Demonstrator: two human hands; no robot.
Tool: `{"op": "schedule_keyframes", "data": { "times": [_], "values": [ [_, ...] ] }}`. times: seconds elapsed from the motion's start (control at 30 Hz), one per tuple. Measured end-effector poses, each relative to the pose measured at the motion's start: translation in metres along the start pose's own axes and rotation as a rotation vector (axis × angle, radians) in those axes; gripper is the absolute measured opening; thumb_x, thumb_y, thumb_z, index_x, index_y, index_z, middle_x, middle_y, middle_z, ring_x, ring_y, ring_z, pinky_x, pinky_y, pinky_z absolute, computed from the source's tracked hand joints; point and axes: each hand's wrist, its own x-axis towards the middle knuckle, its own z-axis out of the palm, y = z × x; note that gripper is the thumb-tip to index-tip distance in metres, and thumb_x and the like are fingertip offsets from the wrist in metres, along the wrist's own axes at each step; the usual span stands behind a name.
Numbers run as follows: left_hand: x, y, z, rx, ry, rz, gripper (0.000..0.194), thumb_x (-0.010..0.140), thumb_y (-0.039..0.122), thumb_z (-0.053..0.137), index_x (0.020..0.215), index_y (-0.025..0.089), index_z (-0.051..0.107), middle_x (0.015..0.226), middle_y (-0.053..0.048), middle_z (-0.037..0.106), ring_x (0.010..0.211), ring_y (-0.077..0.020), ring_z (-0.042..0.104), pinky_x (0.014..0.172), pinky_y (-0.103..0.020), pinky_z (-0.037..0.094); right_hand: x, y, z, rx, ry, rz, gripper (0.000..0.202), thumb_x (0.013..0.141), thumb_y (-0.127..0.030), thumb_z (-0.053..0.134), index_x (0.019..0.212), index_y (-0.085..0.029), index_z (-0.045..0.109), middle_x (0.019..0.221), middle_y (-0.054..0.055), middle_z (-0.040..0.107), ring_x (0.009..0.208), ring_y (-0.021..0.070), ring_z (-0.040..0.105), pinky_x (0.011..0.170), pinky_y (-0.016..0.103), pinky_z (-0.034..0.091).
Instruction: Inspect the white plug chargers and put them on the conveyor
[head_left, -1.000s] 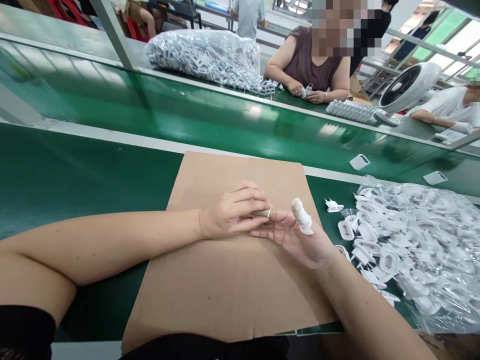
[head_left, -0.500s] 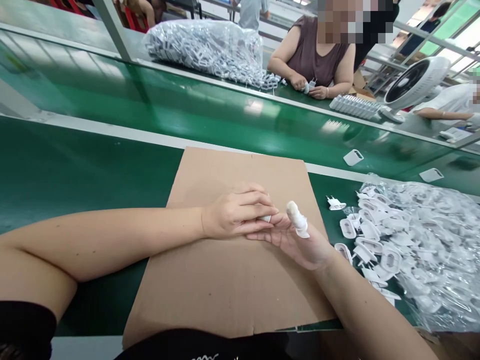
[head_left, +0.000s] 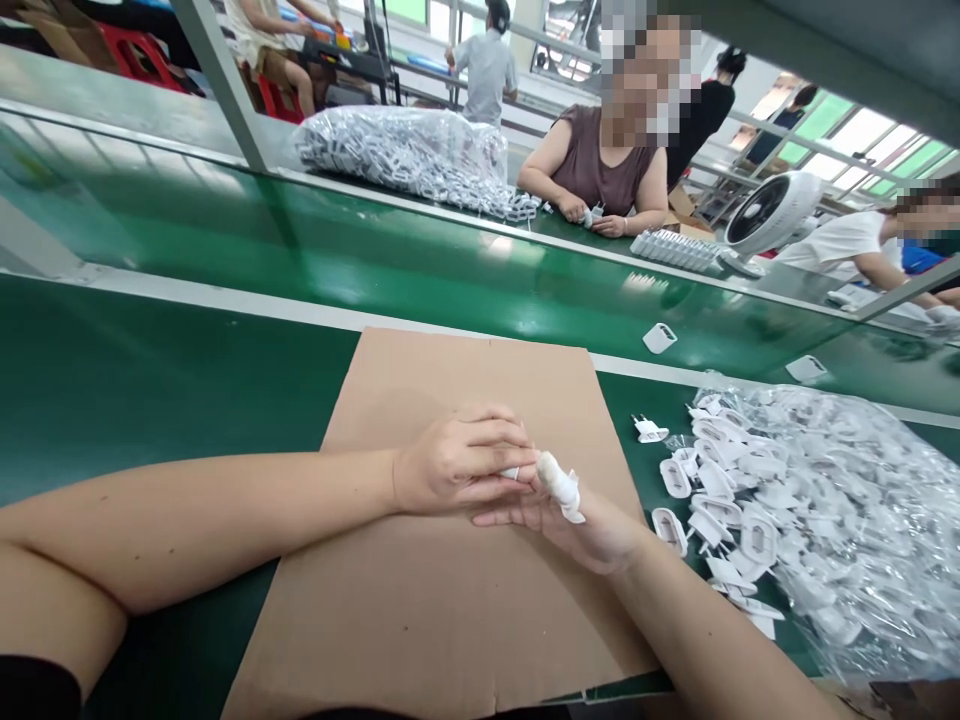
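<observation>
Above a sheet of brown cardboard (head_left: 450, 610), my two hands meet. My left hand (head_left: 461, 462) lies palm down, its fingers curved over a small white plastic piece (head_left: 511, 472), of which only a sliver shows. From the other side my right hand (head_left: 577, 525) reaches in, palm turned up, with its fingers under and against the left fingers. White wrapping (head_left: 561, 488) covers the right thumb, which sits close to the left fingertips. Most of the piece is hidden, so its exact kind cannot be made out.
To the right, many white plug adapters (head_left: 757, 540) spill from a clear plastic bag (head_left: 862, 500). One adapter (head_left: 649, 430) lies apart beside the cardboard. Two white housings (head_left: 660, 338) rest beyond the pale strip. Across the green bench, a co-worker (head_left: 611, 170) handles a white part near a fan (head_left: 772, 212).
The view has tipped up, so the bench and hands appear lower. My right thumb has come down closer to the left fingertips; the hands stay together around the white piece.
</observation>
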Motion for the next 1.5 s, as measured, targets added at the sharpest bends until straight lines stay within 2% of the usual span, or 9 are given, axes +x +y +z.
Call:
{"op": "schedule_keyframes", "data": {
  "times": [0.27,0.63,0.8,0.9,1.03,1.13,1.2,1.33,1.5],
  "values": [
    [0.003,0.001,0.001,-0.039,-0.041,0.035,0.029,0.099,0.031,0.068,0.124,0.016,0.067,0.098,-0.01,0.077,0.085,-0.0194,0.071,0.088,-0.038,0.061,0.001,0.002,0.003,0.014,-0.02,0.006,0.065,0.083,-0.079,0.068,0.119,-0.026,0.071,0.124,0.011,0.071,0.12,0.0277,0.064,0.108,0.055,0.049],
    [0.001,0.001,-0.003,0.112,-0.089,-0.005,0.034,0.098,0.026,0.068,0.131,0.021,0.065,0.098,-0.007,0.077,0.094,-0.0221,0.07,0.084,-0.037,0.059,0.0,-0.015,-0.005,-0.157,0.087,0.001,0.06,0.084,-0.077,0.068,0.091,-0.019,0.076,0.091,0.006,0.073,0.1,0.0259,0.069,0.111,0.053,0.046],
    [-0.003,-0.004,-0.003,0.091,-0.133,-0.057,0.045,0.099,0.034,0.068,0.141,0.023,0.058,0.106,-0.009,0.076,0.098,-0.023,0.07,0.087,-0.038,0.058,0.001,-0.022,-0.01,-0.351,0.127,0.01,0.052,0.088,-0.072,0.066,0.081,-0.021,0.075,0.077,0.003,0.068,0.081,0.0219,0.065,0.097,0.047,0.053],
    [-0.004,-0.006,-0.004,0.065,-0.207,-0.234,0.06,0.099,0.044,0.066,0.152,0.024,0.047,0.122,-0.012,0.072,0.112,-0.0261,0.066,0.099,-0.045,0.054,-0.013,-0.046,-0.021,-0.562,0.364,-0.084,0.031,0.087,-0.053,0.074,0.093,-0.023,0.08,0.083,0.004,0.071,0.084,0.0235,0.064,0.09,0.045,0.054],
    [-0.005,-0.009,-0.005,0.014,-0.249,-0.516,0.05,0.104,0.043,0.056,0.15,0.024,0.048,0.133,-0.012,0.066,0.127,-0.0267,0.058,0.11,-0.05,0.048,-0.046,-0.088,-0.05,-0.841,1.069,-0.272,0.035,0.083,-0.039,0.073,0.114,-0.024,0.08,0.092,0.007,0.076,0.085,0.0264,0.067,0.078,0.042,0.053],
    [-0.008,-0.014,-0.002,-0.015,-0.237,-0.667,0.046,0.105,0.048,0.052,0.142,0.022,0.055,0.132,-0.011,0.067,0.128,-0.027,0.058,0.11,-0.051,0.049,-0.065,-0.105,-0.07,-1.191,1.414,-0.079,0.03,0.086,-0.03,0.064,0.109,-0.022,0.081,0.088,0.009,0.076,0.084,0.0292,0.069,0.074,0.041,0.051],
    [-0.008,-0.017,0.001,-0.039,-0.218,-0.741,0.046,0.104,0.053,0.05,0.135,0.02,0.061,0.129,-0.012,0.068,0.123,-0.0275,0.06,0.106,-0.05,0.052,-0.066,-0.107,-0.08,-1.391,1.389,0.174,0.03,0.085,-0.028,0.065,0.111,-0.023,0.08,0.096,0.011,0.078,0.094,0.0338,0.071,0.077,0.043,0.051],
    [0.001,-0.017,0.0,-0.046,-0.245,-0.897,0.05,0.102,0.06,0.047,0.122,0.019,0.067,0.12,-0.011,0.072,0.115,-0.0282,0.065,0.1,-0.048,0.055,-0.051,-0.098,-0.09,-1.551,1.127,0.527,0.042,0.083,-0.029,0.071,0.124,-0.022,0.075,0.122,0.013,0.075,0.11,0.0365,0.07,0.081,0.042,0.052],
    [0.04,-0.026,0.003,-0.02,-0.35,-1.097,0.048,0.1,0.059,0.046,0.122,0.02,0.066,0.123,-0.008,0.071,0.113,-0.0267,0.066,0.101,-0.041,0.054,-0.04,-0.092,-0.094,-1.553,1.097,0.559,0.043,0.078,-0.011,0.069,0.119,-0.019,0.076,0.118,0.014,0.075,0.105,0.0338,0.072,0.076,0.036,0.052]
  ]
}}
